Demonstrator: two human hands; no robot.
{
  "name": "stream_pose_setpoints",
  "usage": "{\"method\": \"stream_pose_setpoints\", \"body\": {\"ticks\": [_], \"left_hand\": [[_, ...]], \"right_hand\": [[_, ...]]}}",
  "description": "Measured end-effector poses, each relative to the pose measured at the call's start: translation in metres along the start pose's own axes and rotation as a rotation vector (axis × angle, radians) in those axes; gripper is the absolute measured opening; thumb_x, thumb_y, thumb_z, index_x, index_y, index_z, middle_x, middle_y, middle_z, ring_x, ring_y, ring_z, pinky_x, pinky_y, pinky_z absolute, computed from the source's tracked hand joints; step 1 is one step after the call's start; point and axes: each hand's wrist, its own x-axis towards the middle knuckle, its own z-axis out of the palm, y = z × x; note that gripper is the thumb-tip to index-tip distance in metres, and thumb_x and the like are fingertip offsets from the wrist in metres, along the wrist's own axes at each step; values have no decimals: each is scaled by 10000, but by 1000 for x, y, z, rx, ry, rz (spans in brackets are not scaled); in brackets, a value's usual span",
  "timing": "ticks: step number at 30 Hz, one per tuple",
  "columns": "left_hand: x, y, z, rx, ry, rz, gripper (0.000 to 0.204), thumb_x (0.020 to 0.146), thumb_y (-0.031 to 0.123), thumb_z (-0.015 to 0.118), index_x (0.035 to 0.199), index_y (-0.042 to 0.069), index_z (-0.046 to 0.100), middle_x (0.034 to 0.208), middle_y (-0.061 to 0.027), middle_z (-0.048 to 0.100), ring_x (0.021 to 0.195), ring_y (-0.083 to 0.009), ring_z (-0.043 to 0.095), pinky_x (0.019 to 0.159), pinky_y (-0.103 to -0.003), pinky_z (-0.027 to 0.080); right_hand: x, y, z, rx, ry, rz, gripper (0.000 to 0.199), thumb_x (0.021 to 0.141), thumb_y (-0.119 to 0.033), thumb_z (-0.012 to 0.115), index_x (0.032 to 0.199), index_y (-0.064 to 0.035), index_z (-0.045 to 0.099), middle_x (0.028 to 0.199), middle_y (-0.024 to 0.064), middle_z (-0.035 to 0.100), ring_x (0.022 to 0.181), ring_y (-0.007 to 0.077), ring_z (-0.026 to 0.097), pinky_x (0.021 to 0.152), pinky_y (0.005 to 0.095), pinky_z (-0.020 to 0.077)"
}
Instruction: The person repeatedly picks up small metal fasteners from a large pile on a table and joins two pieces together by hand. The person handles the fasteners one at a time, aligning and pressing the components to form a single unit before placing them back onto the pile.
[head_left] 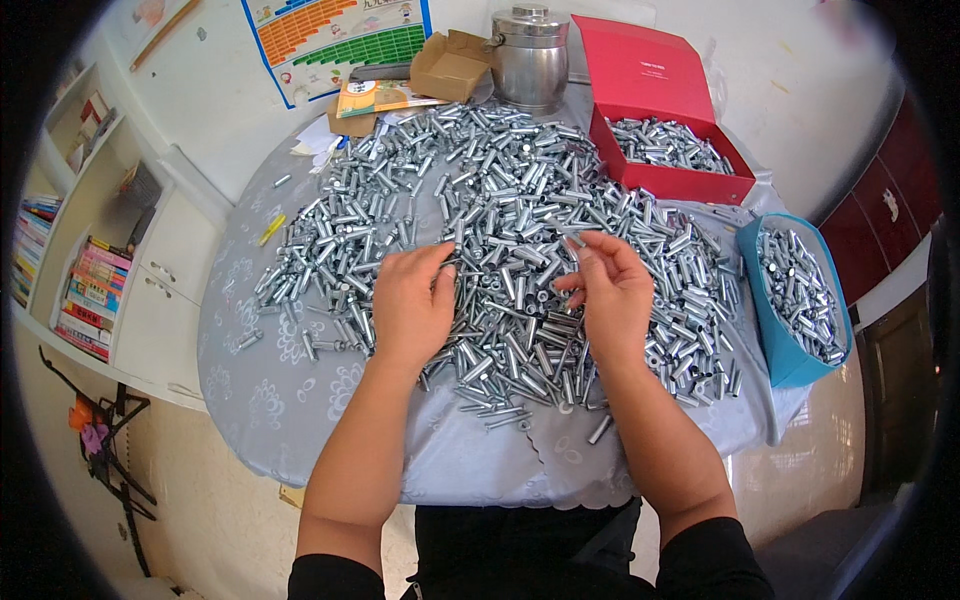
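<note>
A wide heap of silvery metal sleeves and bolts [520, 200] is spread over the cloth-covered round table. My left hand [412, 300] is over the heap's near left part, its fingers curled and the thumb close beneath the index finger. Whatever sits between those fingertips is hidden among the shiny pieces. To the right, my right hand [612, 295] is raised just above the heap. Its thumb and index finger pinch a small metal sleeve [574, 240], while the other fingers bend inward.
A red lidded box [690, 183] at the back right and a blue container [787, 345] at the right edge hold more metal pieces. Behind the heap stand a steel pot [530, 62], an open cardboard box [449, 66] and papers. A yellow pen [272, 230] lies left.
</note>
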Motion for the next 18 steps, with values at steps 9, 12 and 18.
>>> {"method": "stream_pose_setpoints", "body": {"ticks": [9, 12, 18], "left_hand": [[2, 3, 9, 324, -166, 203, 524, 848, 36, 534, 1366, 106, 488, 1323, -194, 533, 1241, -351, 476, 1080, -485, 311], [4, 4, 11, 340, -222, 164, 558, 826, 11, 519, 1372, 122, 480, 1328, -200, 527, 1250, -344, 473, 1092, -494, 297], [7, -1, 8, 198, -242, 91, 484, 783, -10, 520, 1249, 110, 570, 1246, -181, 580, 1184, -338, 513, 1040, -447, 367]], "right_hand": [[-5, 1, 5, 0, -91, -46, 407, 938, -81, 551, 1333, -24, 475, 1243, 139, 589, 713, 125, 658, 538, 208, 485], [-5, 0, 4, -18, -91, -35, 361, 938, -86, 555, 1292, -24, 512, 1180, 116, 620, 689, 112, 647, 533, 206, 480], [-5, -1, 5, -39, -77, -11, 307, 939, -91, 561, 1237, -20, 560, 1090, 88, 643, 652, 88, 622, 522, 209, 471]]}}
